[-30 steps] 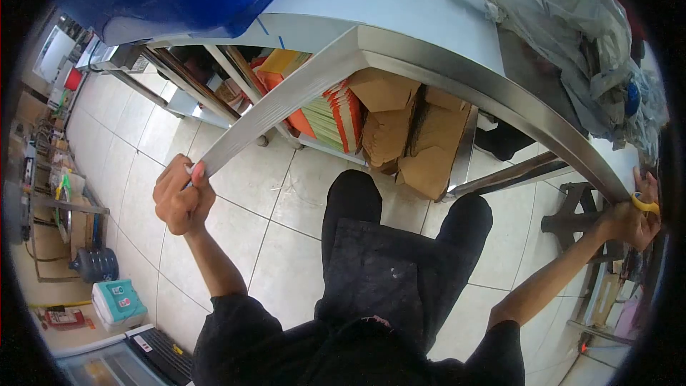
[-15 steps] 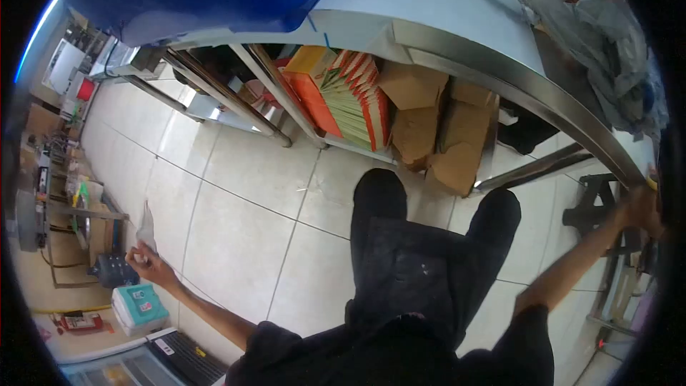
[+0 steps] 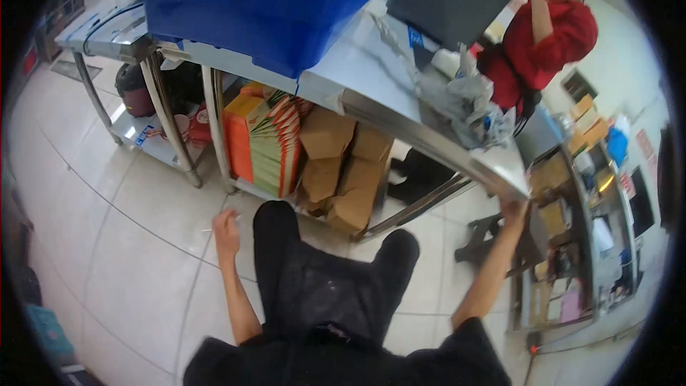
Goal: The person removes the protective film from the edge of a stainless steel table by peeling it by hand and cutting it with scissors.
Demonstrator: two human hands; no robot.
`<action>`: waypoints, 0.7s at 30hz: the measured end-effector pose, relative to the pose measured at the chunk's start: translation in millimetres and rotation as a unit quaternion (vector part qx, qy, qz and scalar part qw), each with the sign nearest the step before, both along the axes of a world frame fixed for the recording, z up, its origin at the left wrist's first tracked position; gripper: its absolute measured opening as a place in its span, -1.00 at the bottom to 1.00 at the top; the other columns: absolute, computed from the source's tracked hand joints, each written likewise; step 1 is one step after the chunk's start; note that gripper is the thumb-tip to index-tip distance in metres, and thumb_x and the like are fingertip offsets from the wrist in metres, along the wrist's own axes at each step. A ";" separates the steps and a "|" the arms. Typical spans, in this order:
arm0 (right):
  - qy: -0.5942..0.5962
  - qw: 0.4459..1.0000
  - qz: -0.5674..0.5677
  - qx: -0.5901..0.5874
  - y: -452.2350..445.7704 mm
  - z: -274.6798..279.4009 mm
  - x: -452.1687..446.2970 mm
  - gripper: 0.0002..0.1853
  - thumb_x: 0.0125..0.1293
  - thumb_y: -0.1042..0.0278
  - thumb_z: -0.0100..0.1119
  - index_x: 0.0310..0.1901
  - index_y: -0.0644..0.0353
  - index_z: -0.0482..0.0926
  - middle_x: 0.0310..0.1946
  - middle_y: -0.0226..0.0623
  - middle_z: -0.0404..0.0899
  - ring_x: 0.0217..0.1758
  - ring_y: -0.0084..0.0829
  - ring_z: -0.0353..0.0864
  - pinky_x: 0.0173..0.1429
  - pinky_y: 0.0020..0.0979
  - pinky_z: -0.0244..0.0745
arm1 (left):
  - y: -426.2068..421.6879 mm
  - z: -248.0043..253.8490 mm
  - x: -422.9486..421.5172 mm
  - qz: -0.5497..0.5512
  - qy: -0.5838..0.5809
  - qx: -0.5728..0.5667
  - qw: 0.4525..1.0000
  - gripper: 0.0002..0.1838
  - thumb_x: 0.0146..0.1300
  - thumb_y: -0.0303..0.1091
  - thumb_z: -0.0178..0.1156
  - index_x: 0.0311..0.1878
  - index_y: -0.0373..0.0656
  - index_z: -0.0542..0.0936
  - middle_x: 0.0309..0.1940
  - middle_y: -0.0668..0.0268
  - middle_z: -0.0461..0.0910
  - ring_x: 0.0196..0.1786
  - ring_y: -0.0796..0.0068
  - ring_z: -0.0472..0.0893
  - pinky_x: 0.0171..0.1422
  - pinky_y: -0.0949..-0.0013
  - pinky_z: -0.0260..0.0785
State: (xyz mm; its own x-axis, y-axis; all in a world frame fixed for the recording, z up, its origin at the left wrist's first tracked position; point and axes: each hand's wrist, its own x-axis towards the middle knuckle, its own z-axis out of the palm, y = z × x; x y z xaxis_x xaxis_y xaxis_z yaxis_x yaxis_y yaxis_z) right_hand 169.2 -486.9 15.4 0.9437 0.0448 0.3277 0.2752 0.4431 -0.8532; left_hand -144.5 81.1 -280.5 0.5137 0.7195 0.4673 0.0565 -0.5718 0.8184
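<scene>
My left hand point(image 3: 226, 234) is closed over the tiled floor, beside my knee. A thin pale bit sticks out on either side of its fingers; what it is I cannot make out. At the right corner of the metal table point(image 3: 429, 141), my right hand point(image 3: 513, 213) is at the edge, its fingers blurred and partly hidden. A crumpled clear plastic bag point(image 3: 461, 104) lies on the tabletop near that corner. The large blue bin point(image 3: 250, 11) stands on the table toward the left.
Under the table are open cardboard boxes point(image 3: 325, 164) and an orange and green stack point(image 3: 268, 146). A dark stool point(image 3: 479, 239) stands below the right corner. A person in red point(image 3: 547, 43) is across the table near a grey container point(image 3: 450, 0). Shelves point(image 3: 564, 243) stand at the right.
The view has swung toward the right, bringing the person and shelves in. My left hand first drew away to the left with the clear strip, then came in near my knee. The yellow item at my right hand no longer shows.
</scene>
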 end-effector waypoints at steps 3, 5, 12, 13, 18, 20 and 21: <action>-0.013 0.990 0.016 0.140 28.6 -7.5 -25.8 -0.66 0.30 0.08 0.10 -0.04 0.15 0.53 0.04 -0.26 0.55 0.05 -0.28 0.55 0.11 -0.19 0.50 | -20.2 144.7 62.4 -0.217 -0.173 0.091 0.956 -0.80 -0.02 -0.40 0.01 -0.58 -0.37 0.34 -0.50 -0.02 0.39 -0.52 0.05 0.41 -0.44 0.21 0.16; 0.012 0.987 0.007 0.159 37.2 -0.2 -44.9 -0.68 0.28 0.12 0.12 -0.06 0.14 0.53 0.03 -0.24 0.56 0.01 -0.26 0.59 0.06 -0.16 0.55 | -35.9 224.1 69.9 -0.231 -0.265 0.160 0.922 -0.79 0.03 -0.47 0.03 -0.62 -0.38 0.30 -0.49 0.05 0.44 -0.51 0.18 0.45 -0.42 0.28 0.23; 0.040 0.992 -0.042 0.110 43.9 13.4 -72.9 -0.67 0.07 0.23 0.30 -0.12 0.07 0.49 -0.10 -0.31 0.59 -0.05 -0.27 0.62 -0.03 -0.23 0.61 | -64.2 268.5 84.5 -0.188 -0.273 0.014 0.943 -0.88 0.38 -0.40 -0.01 -0.17 -0.25 0.34 -0.32 0.26 0.56 -0.50 0.69 0.37 -0.46 0.59 0.19; 0.036 0.993 -0.043 0.104 44.0 11.9 -71.3 -0.67 0.08 0.23 0.30 -0.12 0.06 0.49 -0.09 -0.33 0.58 -0.06 -0.30 0.61 -0.03 -0.25 0.60 | -67.3 267.1 86.7 -0.168 -0.246 0.016 0.955 -0.86 0.35 -0.40 0.02 -0.14 -0.25 0.34 -0.36 0.25 0.53 -0.45 0.58 0.42 -0.39 0.51 0.25; 0.016 0.993 -0.072 0.096 48.7 6.2 -69.3 -0.67 0.13 0.17 0.27 -0.10 0.07 0.49 -0.10 -0.38 0.56 -0.12 -0.39 0.59 -0.07 -0.33 0.58 | -93.4 289.4 104.8 -0.133 -0.188 0.002 0.973 -0.67 0.29 -0.20 0.19 -0.09 -0.23 0.36 -0.50 0.31 0.42 -0.44 0.49 0.38 -0.35 0.42 0.27; 0.009 0.992 -0.094 0.084 45.3 0.4 -65.4 -0.60 0.18 0.10 0.23 0.01 0.04 0.47 -0.03 -0.37 0.53 -0.03 -0.39 0.58 0.02 -0.32 0.54 | -90.0 286.0 123.8 -0.119 -0.143 -0.004 0.983 -0.61 0.22 -0.18 0.28 -0.10 -0.24 0.38 -0.54 0.32 0.39 -0.46 0.52 0.34 -0.37 0.40 0.25; -0.008 0.990 -0.120 0.070 41.5 -6.2 -60.1 -0.59 0.20 0.08 0.21 0.05 0.03 0.46 0.00 -0.37 0.51 0.01 -0.39 0.57 0.04 -0.31 0.53 | -91.7 286.0 132.5 -0.099 -0.189 -0.008 0.977 -0.62 0.19 -0.20 0.32 -0.13 -0.25 0.41 -0.53 0.32 0.37 -0.47 0.50 0.34 -0.37 0.38 0.25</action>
State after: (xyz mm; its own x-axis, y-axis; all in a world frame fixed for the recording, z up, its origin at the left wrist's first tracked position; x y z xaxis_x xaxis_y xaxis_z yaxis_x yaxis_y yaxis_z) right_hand 109.1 -445.4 9.2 0.9164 -0.2276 0.3291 0.3996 0.4768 -0.7829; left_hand -11.9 -10.6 5.5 0.4358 0.6329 0.6400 -0.3618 -0.5278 0.7684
